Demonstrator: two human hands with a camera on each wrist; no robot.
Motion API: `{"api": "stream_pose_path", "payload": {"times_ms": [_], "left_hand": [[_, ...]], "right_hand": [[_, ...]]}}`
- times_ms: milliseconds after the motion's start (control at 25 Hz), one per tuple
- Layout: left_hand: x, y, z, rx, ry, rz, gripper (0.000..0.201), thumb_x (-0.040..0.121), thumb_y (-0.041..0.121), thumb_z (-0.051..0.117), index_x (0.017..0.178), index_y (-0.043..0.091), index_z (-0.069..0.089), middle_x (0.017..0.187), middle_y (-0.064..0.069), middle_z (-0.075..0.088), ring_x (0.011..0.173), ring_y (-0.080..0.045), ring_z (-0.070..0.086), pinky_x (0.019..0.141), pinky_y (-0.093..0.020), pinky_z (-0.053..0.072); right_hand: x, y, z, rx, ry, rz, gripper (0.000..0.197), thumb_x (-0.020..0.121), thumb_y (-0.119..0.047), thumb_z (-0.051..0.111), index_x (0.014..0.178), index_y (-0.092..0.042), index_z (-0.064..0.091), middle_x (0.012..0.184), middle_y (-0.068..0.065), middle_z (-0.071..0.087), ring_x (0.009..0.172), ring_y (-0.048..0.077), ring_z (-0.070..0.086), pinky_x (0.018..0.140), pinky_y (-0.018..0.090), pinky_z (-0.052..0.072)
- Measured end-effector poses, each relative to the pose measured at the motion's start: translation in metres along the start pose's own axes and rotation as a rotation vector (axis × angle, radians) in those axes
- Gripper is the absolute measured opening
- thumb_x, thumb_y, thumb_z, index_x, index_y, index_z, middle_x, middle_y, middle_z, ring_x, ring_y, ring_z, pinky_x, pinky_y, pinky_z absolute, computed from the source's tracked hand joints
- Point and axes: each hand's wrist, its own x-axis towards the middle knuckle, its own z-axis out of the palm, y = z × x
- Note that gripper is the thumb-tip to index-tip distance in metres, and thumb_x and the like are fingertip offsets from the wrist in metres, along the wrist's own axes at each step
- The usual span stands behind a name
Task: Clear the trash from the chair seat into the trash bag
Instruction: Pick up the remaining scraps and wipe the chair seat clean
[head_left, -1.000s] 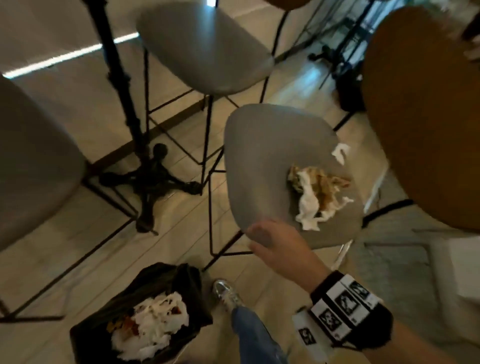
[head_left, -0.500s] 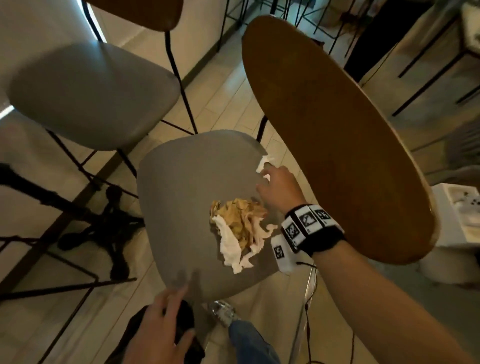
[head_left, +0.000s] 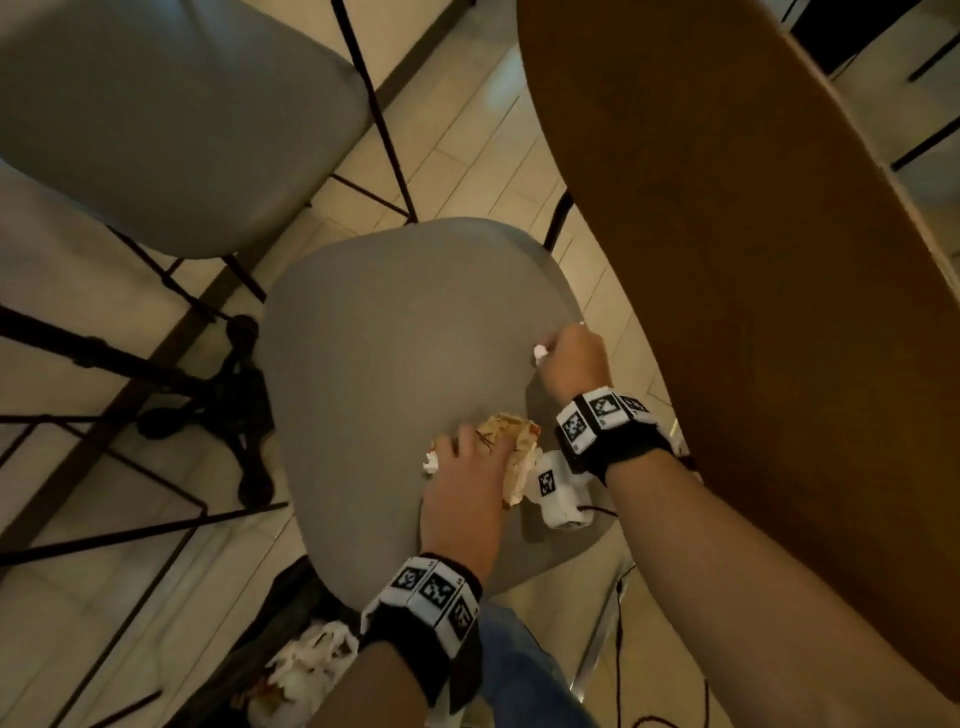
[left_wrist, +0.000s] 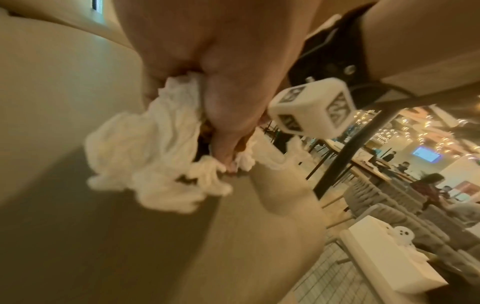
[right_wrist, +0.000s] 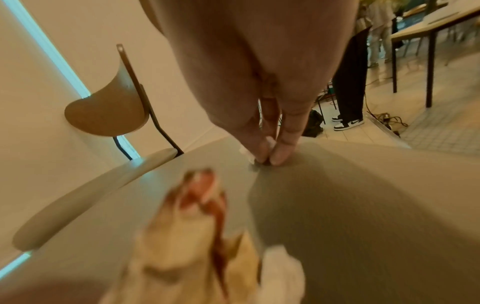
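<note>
Trash bag (head_left: 291, 649): nearest you, on the floor below the near edge of the seat, black, with white crumpled paper already in it. Your left forearm covers part of its mouth, so you can miss the opening when you drop.

Left hand (head_left: 467, 488): your fingers curl round the napkin wad (head_left: 511, 441) at the near right of the chair seat (head_left: 395, 332). In the left wrist view white folds hang loose below your thumb; a strand can slip free and fall on the seat or the floor as you lift.

Napkin wad, soiling: brown and reddish stains show on the paper. Drag it and you likely smear the grey seat.

Right hand (head_left: 569, 364): farther, at the right edge of the seat, your fingertips (right_wrist: 262, 150) pinch a small white scrap (head_left: 540, 352) against the seat. The pinch holds little paper; it can tear or slide off the edge to the floor.

Wooden chair back (head_left: 753, 260): just right of your right wrist; you can knock it as you withdraw.
</note>
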Motion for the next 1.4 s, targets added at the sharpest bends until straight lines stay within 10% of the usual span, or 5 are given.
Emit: {"api": "stream_pose_path", "payload": {"times_ms": [240,520,800,1080,1400], "left_hand": [[-0.023,-0.055,-0.008,-0.282,0.031,-0.089,0.044,0.084,0.014,0.062,0.12,0.036,0.048,0.103,-0.003,0.053,0.092,-0.022,0.052,0.074,-0.037,0.051],[-0.157,-0.166,-0.008,-0.477,0.229,-0.373,0.042,0.082,0.022,0.065,0.122,0.029,0.055,0.106,-0.003,0.061,0.093,-0.021,0.06,0.081,-0.035,0.051],[-0.339,-0.271,0.142,-0.566,0.017,-0.897,0.05,0.078,0.023,0.064,0.125,0.028,0.048,0.097,-0.009,0.067,0.087,-0.03,0.064,0.07,-0.034,0.05],[-0.381,-0.366,0.349,-0.571,0.053,-1.012,0.037,0.077,0.026,0.06,0.113,0.023,0.054,0.088,-0.011,0.064,0.083,-0.035,0.062,0.061,-0.037,0.048],[-0.338,-0.37,0.497,-0.667,-0.055,-1.092,0.106,0.068,0.042,0.076,0.146,0.036,0.004,0.159,-0.012,0.003,0.145,-0.031,-0.001,0.107,-0.062,0.027]], "right_hand": [[-0.083,0.011,-0.001,0.117,-0.203,0.002,0.019,0.088,-0.013,0.061,0.104,-0.016,0.07,0.099,0.004,0.068,0.089,0.018,0.058,0.079,0.026,0.042],[-0.208,-0.022,0.089,-0.121,-0.551,-0.464,0.021,0.084,-0.011,0.061,0.099,-0.023,0.071,0.082,-0.005,0.067,0.074,0.01,0.06,0.063,0.02,0.042],[-0.313,-0.031,0.296,-0.509,-0.89,-0.759,0.024,0.085,-0.016,0.057,0.107,-0.021,0.065,0.106,0.008,0.068,0.097,0.027,0.063,0.081,0.035,0.051],[-0.315,0.05,0.53,-0.747,-0.997,-0.759,0.027,0.09,-0.014,0.051,0.115,-0.012,0.064,0.118,0.016,0.065,0.108,0.033,0.06,0.088,0.038,0.051],[-0.27,0.107,0.653,-0.892,-1.014,-0.755,0.067,0.088,-0.019,0.058,0.146,-0.025,0.025,0.147,0.015,0.034,0.133,0.037,0.034,0.105,0.047,0.04]]}}
